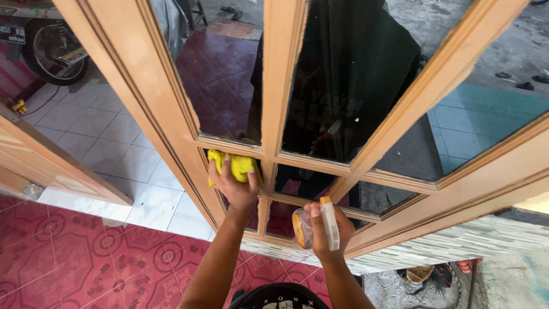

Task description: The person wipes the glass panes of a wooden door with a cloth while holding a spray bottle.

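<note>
Against the lower pane of the wooden glazed door [274, 86], the left hand [234, 186] presses a yellow cloth [237, 166] while the right hand [327, 226] clenches a spray bottle [329, 223] just beside it; hard pressure could likely strain the glass, or that bottle slip.

A home's entrance — wooden glazed door [274, 114], tiled porch floor [103, 131], parked motorbike [51, 48], sandals [420, 273] by the step.
</note>
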